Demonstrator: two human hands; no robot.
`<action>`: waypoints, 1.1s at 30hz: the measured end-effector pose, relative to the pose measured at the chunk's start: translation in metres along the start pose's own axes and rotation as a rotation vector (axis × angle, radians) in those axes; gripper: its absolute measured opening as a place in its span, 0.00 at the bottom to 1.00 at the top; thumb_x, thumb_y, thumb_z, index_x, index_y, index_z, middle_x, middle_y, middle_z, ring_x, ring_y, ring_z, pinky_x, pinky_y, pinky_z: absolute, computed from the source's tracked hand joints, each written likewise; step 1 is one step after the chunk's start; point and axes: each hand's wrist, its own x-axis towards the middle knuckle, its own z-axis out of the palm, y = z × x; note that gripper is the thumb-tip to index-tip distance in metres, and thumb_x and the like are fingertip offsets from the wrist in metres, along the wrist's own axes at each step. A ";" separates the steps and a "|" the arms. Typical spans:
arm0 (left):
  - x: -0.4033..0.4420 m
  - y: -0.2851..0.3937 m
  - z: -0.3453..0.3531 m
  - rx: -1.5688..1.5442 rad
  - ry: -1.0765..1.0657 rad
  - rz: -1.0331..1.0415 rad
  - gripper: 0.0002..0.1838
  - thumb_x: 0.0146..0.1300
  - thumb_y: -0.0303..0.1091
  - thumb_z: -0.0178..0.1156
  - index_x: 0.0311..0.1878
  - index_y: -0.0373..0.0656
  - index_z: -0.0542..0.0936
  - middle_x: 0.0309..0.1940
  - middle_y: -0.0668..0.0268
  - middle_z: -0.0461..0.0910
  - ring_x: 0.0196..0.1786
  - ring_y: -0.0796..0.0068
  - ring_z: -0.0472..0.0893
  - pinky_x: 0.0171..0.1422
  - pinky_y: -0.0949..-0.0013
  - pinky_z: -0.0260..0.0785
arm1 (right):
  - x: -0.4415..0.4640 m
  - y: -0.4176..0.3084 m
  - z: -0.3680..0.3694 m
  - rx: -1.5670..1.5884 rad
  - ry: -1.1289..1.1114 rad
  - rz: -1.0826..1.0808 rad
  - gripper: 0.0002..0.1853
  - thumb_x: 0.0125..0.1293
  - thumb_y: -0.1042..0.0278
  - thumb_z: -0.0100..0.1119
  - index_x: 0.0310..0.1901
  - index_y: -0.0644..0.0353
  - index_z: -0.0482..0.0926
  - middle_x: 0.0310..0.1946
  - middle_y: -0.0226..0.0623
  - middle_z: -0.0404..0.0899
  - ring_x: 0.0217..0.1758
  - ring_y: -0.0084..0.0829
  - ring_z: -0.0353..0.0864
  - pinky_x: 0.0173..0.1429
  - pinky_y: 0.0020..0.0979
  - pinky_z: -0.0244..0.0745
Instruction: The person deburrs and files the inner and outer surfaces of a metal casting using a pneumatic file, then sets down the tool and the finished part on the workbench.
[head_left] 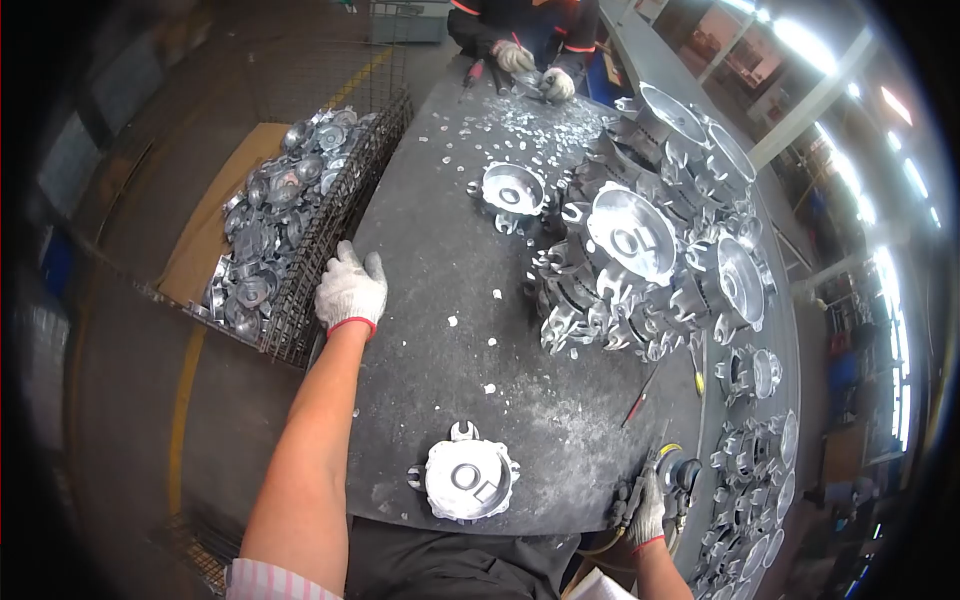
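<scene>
My left hand (352, 288), in a white knit glove with a red cuff, is at the table's left edge beside the wire basket. Its thumb stands apart from the fingers and nothing shows in it. Down at the front right, my gloved right hand (648, 512) is closed around an air sander (678, 472) with a round head and a hose below. Most of those fingers are hidden. Between my hands, near the front edge, a round cast metal housing (467, 480) with lugs lies flat on the dark table (420, 400).
Stacked metal housings (632, 235) fill the right side, with one single housing (513, 190) beside them. More housings (750, 450) line the right edge. The wire basket (300, 310) holds small castings (285, 200). A co-worker's gloved hands (535, 70) work at the far end among metal scraps.
</scene>
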 end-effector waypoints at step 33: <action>0.000 -0.002 0.001 -0.008 0.021 0.011 0.31 0.74 0.58 0.50 0.69 0.45 0.68 0.54 0.46 0.81 0.55 0.45 0.85 0.57 0.44 0.79 | 0.006 0.005 -0.010 -0.019 -0.016 -0.016 0.18 0.72 0.38 0.58 0.39 0.43 0.70 0.24 0.32 0.78 0.16 0.32 0.75 0.14 0.34 0.72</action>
